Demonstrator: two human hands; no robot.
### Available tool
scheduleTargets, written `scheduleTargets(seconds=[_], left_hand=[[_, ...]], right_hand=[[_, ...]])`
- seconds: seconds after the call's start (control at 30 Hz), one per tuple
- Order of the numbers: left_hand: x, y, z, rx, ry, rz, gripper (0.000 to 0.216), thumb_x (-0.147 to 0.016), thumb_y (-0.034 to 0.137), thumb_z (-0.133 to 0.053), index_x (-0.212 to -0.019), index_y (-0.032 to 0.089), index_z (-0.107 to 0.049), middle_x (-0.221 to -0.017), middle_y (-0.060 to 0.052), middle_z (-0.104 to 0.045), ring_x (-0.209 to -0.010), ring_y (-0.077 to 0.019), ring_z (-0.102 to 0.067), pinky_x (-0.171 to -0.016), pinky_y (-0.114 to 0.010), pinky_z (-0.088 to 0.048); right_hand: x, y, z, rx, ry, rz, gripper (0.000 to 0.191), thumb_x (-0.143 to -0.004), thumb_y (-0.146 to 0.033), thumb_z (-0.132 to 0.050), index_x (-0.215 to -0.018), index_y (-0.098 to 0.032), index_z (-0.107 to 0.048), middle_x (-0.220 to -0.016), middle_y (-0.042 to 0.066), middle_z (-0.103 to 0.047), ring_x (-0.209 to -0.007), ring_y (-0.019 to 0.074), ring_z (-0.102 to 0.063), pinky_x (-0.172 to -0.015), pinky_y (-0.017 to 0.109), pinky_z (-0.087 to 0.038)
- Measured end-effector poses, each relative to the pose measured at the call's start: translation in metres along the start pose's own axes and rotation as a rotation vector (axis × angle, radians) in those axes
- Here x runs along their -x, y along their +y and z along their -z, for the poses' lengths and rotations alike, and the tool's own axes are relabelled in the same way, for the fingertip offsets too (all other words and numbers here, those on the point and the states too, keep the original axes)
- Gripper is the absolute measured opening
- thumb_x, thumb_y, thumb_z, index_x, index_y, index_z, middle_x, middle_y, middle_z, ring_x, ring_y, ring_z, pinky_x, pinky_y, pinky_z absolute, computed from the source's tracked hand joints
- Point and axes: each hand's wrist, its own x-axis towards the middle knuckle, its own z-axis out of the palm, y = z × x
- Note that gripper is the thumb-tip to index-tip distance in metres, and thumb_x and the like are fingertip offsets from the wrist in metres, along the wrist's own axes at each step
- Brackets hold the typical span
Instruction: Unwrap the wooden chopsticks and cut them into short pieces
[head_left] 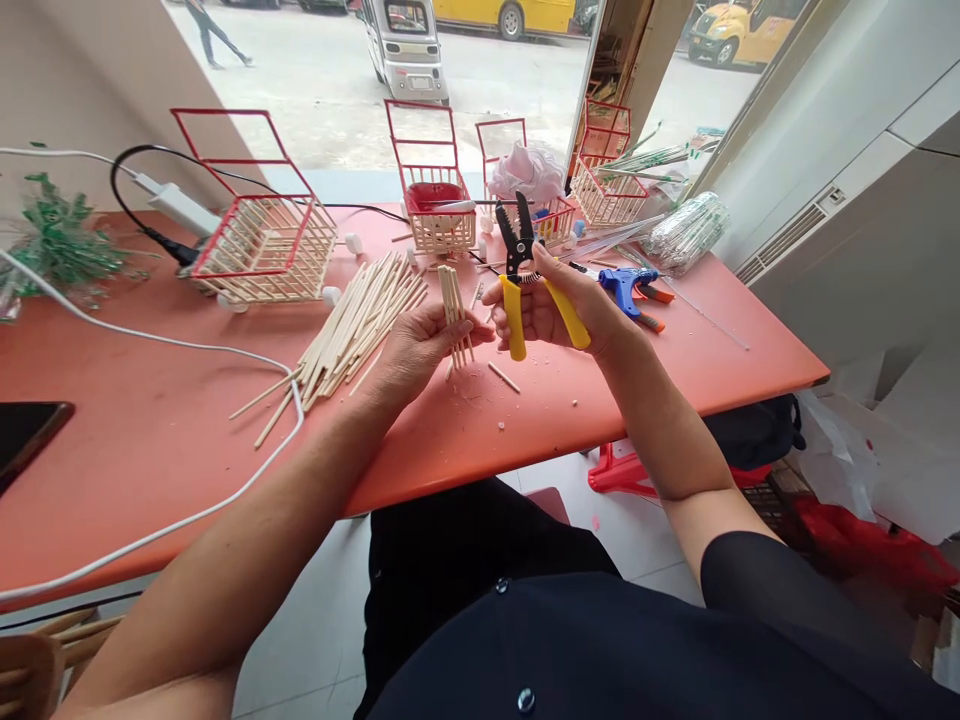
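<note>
My left hand [431, 340] pinches several short wooden sticks [454, 305] side by side, held upright just above the tabletop. In my right hand [559, 300] is a pair of wire strippers [517, 245] with yellow handles and black jaws. The jaws point up and stand apart, close to the right of the sticks but not touching them. One short cut stick [504, 377] and some small crumbs lie on the table below my hands. A fanned pile of longer wooden sticks [360, 325] rests beside my left hand.
Along the back of the orange table [187, 470] stand small stick-built carts with red trim, such as one cart [262, 245] at left. A blue glue gun [626, 290] lies to the right. A white cable [247, 480] crosses the left side. Wrapped clear bundles [686, 232] sit far right.
</note>
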Motion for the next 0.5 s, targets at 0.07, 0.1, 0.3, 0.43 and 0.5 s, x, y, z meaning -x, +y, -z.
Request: scheduleTargets(seconds=[0.07,0.1,0.3,0.43,0.5], left_hand=[[0.001,0.001,0.000,-0.009,0.003,0.016,0.058,-0.066,0.065,-0.103,-0.088,0.016,-0.080,-0.086,-0.011,-0.086,-0.093,-0.0331,-0.088,-0.101,-0.051,-0.070],[0.001,0.002,0.000,-0.011,0.006,0.026,0.060,-0.065,0.067,-0.103,-0.088,0.016,-0.079,-0.086,-0.012,-0.086,-0.094,-0.0343,-0.088,-0.100,-0.052,-0.070],[0.002,0.011,0.003,-0.002,-0.058,0.076,0.062,-0.065,0.064,-0.104,-0.093,0.015,-0.078,-0.086,-0.014,-0.087,-0.091,-0.0360,-0.088,-0.095,-0.054,-0.072],[0.006,0.022,0.007,-0.045,-0.151,0.131,0.057,-0.072,0.061,-0.102,-0.096,0.014,-0.080,-0.091,-0.015,-0.088,-0.088,-0.0345,-0.088,-0.092,-0.050,-0.072],[0.008,0.027,0.011,-0.079,-0.197,0.179,0.055,-0.074,0.060,-0.102,-0.095,0.013,-0.082,-0.092,-0.016,-0.088,-0.087,-0.0334,-0.088,-0.090,-0.048,-0.073]], right_hand=[[-0.002,0.001,0.000,0.008,-0.024,0.019,0.080,-0.106,-0.087,-0.040,-0.110,-0.015,-0.075,-0.083,0.009,-0.076,-0.076,0.0204,-0.072,-0.080,0.034,-0.066],[-0.002,0.002,0.000,0.033,-0.019,0.030,0.079,-0.105,-0.087,-0.041,-0.108,-0.016,-0.075,-0.082,0.009,-0.075,-0.076,0.0207,-0.072,-0.079,0.034,-0.066],[-0.002,0.008,0.002,0.501,0.164,0.172,0.075,-0.099,-0.091,-0.053,-0.099,-0.018,-0.072,-0.088,0.008,-0.074,-0.080,0.0200,-0.069,-0.074,0.031,-0.055],[0.001,0.006,0.004,1.002,0.272,0.271,0.076,-0.099,-0.090,-0.053,-0.093,-0.016,-0.068,-0.092,0.008,-0.071,-0.085,0.0199,-0.062,-0.078,0.032,-0.042],[0.004,0.002,0.004,1.105,0.260,0.286,0.075,-0.102,-0.087,-0.049,-0.095,-0.015,-0.069,-0.094,0.008,-0.071,-0.089,0.0204,-0.060,-0.080,0.032,-0.039]])
